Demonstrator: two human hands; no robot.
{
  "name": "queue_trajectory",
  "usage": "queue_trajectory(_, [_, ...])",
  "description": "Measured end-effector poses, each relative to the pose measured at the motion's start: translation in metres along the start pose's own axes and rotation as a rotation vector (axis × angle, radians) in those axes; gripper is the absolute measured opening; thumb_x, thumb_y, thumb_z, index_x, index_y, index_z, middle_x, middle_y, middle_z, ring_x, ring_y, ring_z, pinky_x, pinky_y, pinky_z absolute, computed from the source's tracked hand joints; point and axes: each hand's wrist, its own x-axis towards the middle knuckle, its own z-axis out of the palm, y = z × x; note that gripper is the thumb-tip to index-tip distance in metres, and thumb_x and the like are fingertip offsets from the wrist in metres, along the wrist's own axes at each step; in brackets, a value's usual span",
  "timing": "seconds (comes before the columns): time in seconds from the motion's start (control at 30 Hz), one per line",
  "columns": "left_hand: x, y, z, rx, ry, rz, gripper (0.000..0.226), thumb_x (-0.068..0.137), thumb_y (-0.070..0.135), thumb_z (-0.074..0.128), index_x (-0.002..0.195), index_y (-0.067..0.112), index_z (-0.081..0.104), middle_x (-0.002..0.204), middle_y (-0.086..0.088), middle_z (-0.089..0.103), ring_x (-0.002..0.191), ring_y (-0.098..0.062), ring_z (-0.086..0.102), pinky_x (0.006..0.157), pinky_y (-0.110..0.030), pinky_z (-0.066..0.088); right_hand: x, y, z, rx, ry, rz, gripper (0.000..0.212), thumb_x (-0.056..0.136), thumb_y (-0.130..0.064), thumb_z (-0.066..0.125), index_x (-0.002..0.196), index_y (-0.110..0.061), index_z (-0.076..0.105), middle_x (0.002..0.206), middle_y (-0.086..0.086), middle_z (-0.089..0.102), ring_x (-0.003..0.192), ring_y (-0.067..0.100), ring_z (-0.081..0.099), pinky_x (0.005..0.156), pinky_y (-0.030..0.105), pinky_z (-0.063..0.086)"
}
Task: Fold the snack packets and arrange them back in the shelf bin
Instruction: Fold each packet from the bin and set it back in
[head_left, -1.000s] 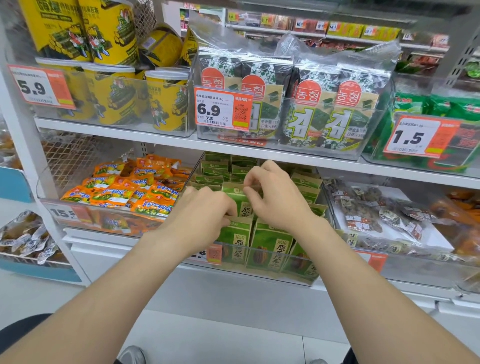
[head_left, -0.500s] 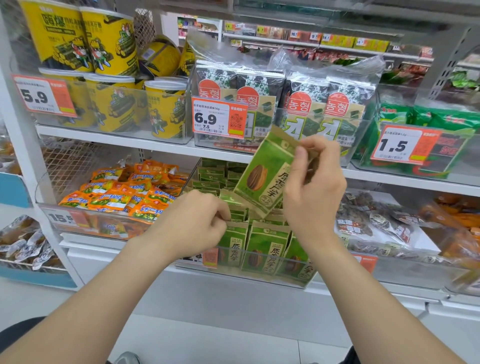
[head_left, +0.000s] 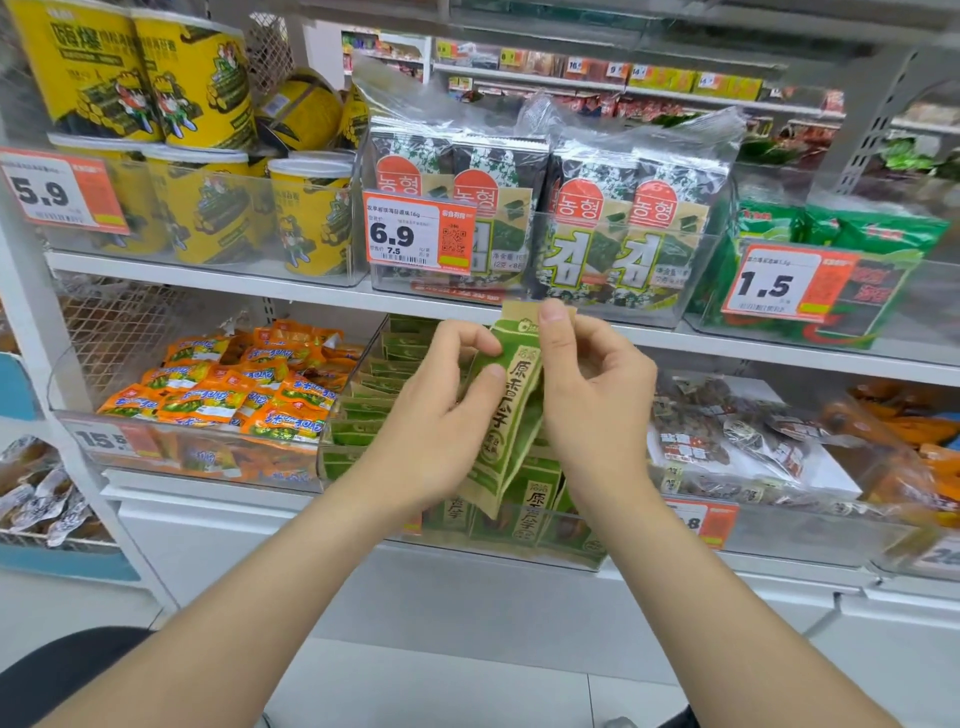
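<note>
Both bare forearms reach forward and converge. The left hand (head_left: 441, 415) and right hand (head_left: 592, 395), fingers curled, each pinch one packet (head_left: 511, 410).

— That packet (head_left: 511, 410), is it paper?
— Looks like it: matt, tan kraft edges, green print with no shine. The bin (head_left: 332, 467) is clear hard plastic, glossy.
— And up top?
— Seaweed packs (head_left: 592, 244) in thin, crinkly clear film that catches the light. The tubs (head_left: 311, 218) have a slick yellow finish.
— The shelf (head_left: 208, 278)?
— Smooth white painted metal, with wire mesh (head_left: 119, 332) behind. The sachets (head_left: 291, 410) are shiny orange plastic.
</note>
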Motion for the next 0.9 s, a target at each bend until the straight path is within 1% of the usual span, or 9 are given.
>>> queue_trajectory(0.07, [0.006, 0.001, -0.002, -0.137, 0.038, -0.090, 0.010, 0.105, 0.027, 0.055, 0.115, 0.025, 0.056, 0.111, 0.007, 0.066, 0.092, -0.013, 0.063, 0.088, -0.035, 0.050, -0.001, -0.002, 0.000, 0.095, -0.095, 0.028, 0.027, 0.107, -0.032, 0.063, 0.099, -0.012, 0.080, 0.080, -0.004, 0.074, 0.073, 0.006, 0.058, 0.067, 0.026, 0.049])
queue_trajectory(0.17, [0.010, 0.008, -0.005, -0.321, 0.058, -0.180, 0.006, 0.111, 0.024, 0.056, 0.107, 0.020, 0.058, 0.096, 0.007, 0.063, 0.083, -0.005, 0.059, 0.077, -0.028, 0.046, -0.004, -0.004, -0.001, 0.106, -0.194, 0.028, 0.031, 0.109, -0.026, 0.058, 0.093, -0.009, 0.079, 0.074, -0.004, 0.064, 0.073, 0.006, 0.049, 0.065, 0.028, 0.045])
queue_trajectory(0.23, [0.008, 0.010, -0.006, -0.345, 0.047, -0.165, 0.020, 0.107, 0.036, 0.063, 0.110, 0.016, 0.059, 0.097, 0.002, 0.065, 0.087, -0.007, 0.062, 0.079, -0.029, 0.051, -0.007, -0.005, -0.001, 0.101, -0.233, 0.054, 0.030, 0.108, -0.027, 0.061, 0.091, -0.008, 0.078, 0.072, 0.011, 0.066, 0.073, 0.012, 0.052, 0.063, 0.036, 0.053])
queue_trajectory(0.33, [0.005, 0.012, -0.005, -0.312, 0.052, -0.151, 0.050, 0.092, 0.050, 0.077, 0.119, 0.013, 0.058, 0.113, -0.011, 0.071, 0.096, -0.011, 0.067, 0.085, -0.032, 0.058, -0.010, -0.008, -0.001, 0.203, -0.245, 0.171, 0.024, 0.103, -0.029, 0.066, 0.100, -0.010, 0.081, 0.094, 0.025, 0.076, 0.082, 0.027, 0.069, 0.072, 0.056, 0.066])
queue_trajectory(0.4, [0.003, 0.013, -0.004, -0.295, 0.076, -0.143, 0.049, 0.091, 0.049, 0.078, 0.118, 0.014, 0.058, 0.109, -0.009, 0.073, 0.092, -0.011, 0.068, 0.080, -0.029, 0.058, -0.011, -0.009, -0.001, 0.234, -0.245, 0.215, 0.027, 0.105, -0.026, 0.064, 0.101, -0.003, 0.078, 0.094, 0.022, 0.078, 0.084, 0.031, 0.072, 0.073, 0.054, 0.066])
queue_trajectory(0.53, [0.004, 0.015, -0.003, -0.450, 0.037, -0.175, 0.015, 0.104, 0.029, 0.066, 0.104, 0.015, 0.060, 0.090, -0.001, 0.069, 0.086, -0.014, 0.063, 0.082, -0.032, 0.056, -0.016, -0.013, 0.004, 0.234, -0.265, 0.249, 0.027, 0.110, -0.018, 0.056, 0.104, 0.000, 0.075, 0.084, 0.014, 0.074, 0.075, 0.024, 0.069, 0.068, 0.046, 0.065])
queue_trajectory(0.63, [0.007, 0.014, -0.006, -0.578, 0.022, -0.227, 0.030, 0.095, 0.030, 0.065, 0.106, 0.003, 0.061, 0.099, -0.016, 0.063, 0.095, -0.027, 0.059, 0.097, -0.055, 0.050, -0.017, -0.013, 0.005, 0.217, -0.275, 0.226, 0.029, 0.111, -0.018, 0.054, 0.101, 0.000, 0.075, 0.081, 0.010, 0.075, 0.072, 0.018, 0.069, 0.063, 0.036, 0.062])
queue_trajectory(0.73, [0.007, 0.015, -0.009, -0.620, 0.006, -0.239, 0.041, 0.093, 0.026, 0.065, 0.115, -0.007, 0.059, 0.102, -0.019, 0.065, 0.099, -0.030, 0.060, 0.100, -0.055, 0.047, -0.015, -0.016, 0.004, 0.203, -0.281, 0.213, 0.030, 0.111, -0.019, 0.054, 0.100, -0.002, 0.076, 0.080, 0.006, 0.077, 0.069, 0.013, 0.070, 0.062, 0.028, 0.058])
queue_trajectory(0.9, [0.007, 0.013, -0.012, -0.684, -0.014, -0.294, 0.043, 0.096, 0.024, 0.070, 0.123, -0.008, 0.061, 0.107, -0.021, 0.070, 0.098, -0.034, 0.066, 0.095, -0.053, 0.057, -0.014, -0.018, 0.003, 0.240, -0.279, 0.218, 0.028, 0.108, -0.021, 0.060, 0.101, 0.002, 0.075, 0.087, 0.021, 0.078, 0.074, 0.025, 0.072, 0.065, 0.037, 0.064])
